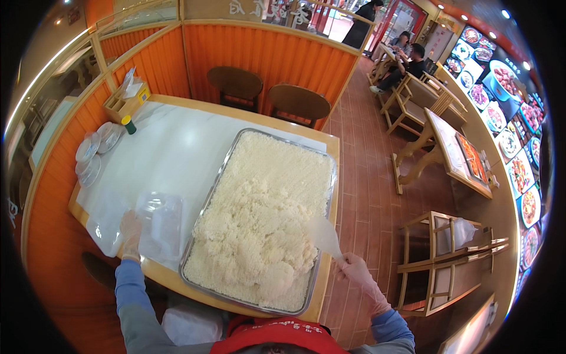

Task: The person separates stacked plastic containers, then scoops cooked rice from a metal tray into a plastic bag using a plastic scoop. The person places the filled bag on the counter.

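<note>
A large metal tray (pixel 215 176) full of cooked white rice (pixel 261 221) lies on the table in front of me. In my right hand (pixel 353 270), gloved in clear plastic, is the handle of a translucent white rice paddle (pixel 325 234); its blade touches the rice at the tray's right side. My left hand (pixel 131 230), also gloved, rests at the left edge of a clear plastic container (pixel 160 221); whether it grips the rim I cannot tell. Left of that hand lies another clear plastic piece (pixel 106 234), a lid or container.
Round clear plastic containers (pixel 88 150), a green shaker with a yellow cap (pixel 128 125) and a wooden caddy (pixel 126 101) stand along the table's left side. Two brown chairs (pixel 299 104) are at the far edge. Another tray of orange food (pixel 472 157) sits on a table to the right.
</note>
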Tool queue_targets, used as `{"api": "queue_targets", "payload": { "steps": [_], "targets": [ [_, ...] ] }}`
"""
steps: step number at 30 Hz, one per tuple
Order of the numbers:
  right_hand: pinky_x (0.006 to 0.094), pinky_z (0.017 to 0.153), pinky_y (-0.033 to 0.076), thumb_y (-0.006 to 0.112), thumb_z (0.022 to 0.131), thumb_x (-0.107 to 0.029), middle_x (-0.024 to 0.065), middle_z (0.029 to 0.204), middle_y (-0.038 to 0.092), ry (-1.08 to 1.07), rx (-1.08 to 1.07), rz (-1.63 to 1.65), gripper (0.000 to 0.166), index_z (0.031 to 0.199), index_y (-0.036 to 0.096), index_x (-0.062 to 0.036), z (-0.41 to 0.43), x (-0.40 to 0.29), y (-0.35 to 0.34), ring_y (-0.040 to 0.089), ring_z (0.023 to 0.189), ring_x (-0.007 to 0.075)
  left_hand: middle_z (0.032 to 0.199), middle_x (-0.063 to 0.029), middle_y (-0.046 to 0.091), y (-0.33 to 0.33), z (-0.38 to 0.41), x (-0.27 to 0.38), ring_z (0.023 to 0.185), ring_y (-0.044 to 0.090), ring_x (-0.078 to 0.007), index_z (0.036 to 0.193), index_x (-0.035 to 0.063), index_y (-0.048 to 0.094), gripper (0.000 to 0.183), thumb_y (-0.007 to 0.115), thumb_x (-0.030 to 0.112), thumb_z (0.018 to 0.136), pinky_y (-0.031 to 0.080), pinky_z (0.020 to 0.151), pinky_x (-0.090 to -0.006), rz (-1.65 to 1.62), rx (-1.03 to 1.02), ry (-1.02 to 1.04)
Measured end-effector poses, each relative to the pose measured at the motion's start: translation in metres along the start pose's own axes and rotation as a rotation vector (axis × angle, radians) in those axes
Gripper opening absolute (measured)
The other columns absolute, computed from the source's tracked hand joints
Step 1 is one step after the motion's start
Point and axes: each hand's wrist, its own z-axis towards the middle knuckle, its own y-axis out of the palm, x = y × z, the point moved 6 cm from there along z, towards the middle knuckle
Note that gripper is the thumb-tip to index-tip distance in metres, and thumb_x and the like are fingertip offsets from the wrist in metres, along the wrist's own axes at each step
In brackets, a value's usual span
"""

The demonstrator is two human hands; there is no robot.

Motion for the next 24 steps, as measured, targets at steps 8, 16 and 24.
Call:
{"api": "queue_targets", "payload": {
  "steps": [8, 16, 24],
  "targets": [
    [0.0277, 0.075, 0.050, 0.047, 0.092, -0.023, 0.0125, 0.103, 0.062, -0.206, -0.059, 0.095, 0.028, 0.099, 0.056, 0.0025, 0.011, -0.045, 0.028, 0.062, 0.091, 0.0171, 0.099, -0.0166, 0.060, -0.021, -0.005, 0.021, 0.093, 0.057, -0.0345, 0.111, 0.0050, 0.056, 0.030, 0.049, 0.014, 0.083, 0.045, 0.079, -0.0424, -0.196, 0.190, 0.019],
    [0.0429, 0.094, 0.043, 0.045, 0.093, -0.026, 0.0270, 0.129, 0.042, -0.271, -0.697, 0.852, 0.029, 0.092, 0.056, 0.0013, 0.012, -0.137, 0.084, 0.044, 0.118, 0.0364, 0.082, -0.0128, 0.062, -0.088, -0.005, 0.007, 0.069, 0.060, -0.0265, 0.095, 0.0024, 0.057, 0.017, 0.050, 0.015, 0.086, 0.048, 0.063, -0.0359, -0.498, 0.285, -0.009],
    [0.0435, 0.098, 0.038, 0.036, 0.096, -0.028, 0.0293, 0.130, 0.038, -0.240, -0.850, 1.048, 0.034, 0.085, 0.057, -0.0042, -0.002, -0.152, 0.101, 0.039, 0.122, 0.0410, 0.075, -0.0028, 0.058, -0.115, -0.055, -0.006, 0.064, 0.056, -0.0124, 0.098, 0.0050, 0.059, 0.018, 0.049, 0.015, 0.087, 0.045, 0.056, -0.0240, -1.334, 0.155, -0.416]
  ]
}}
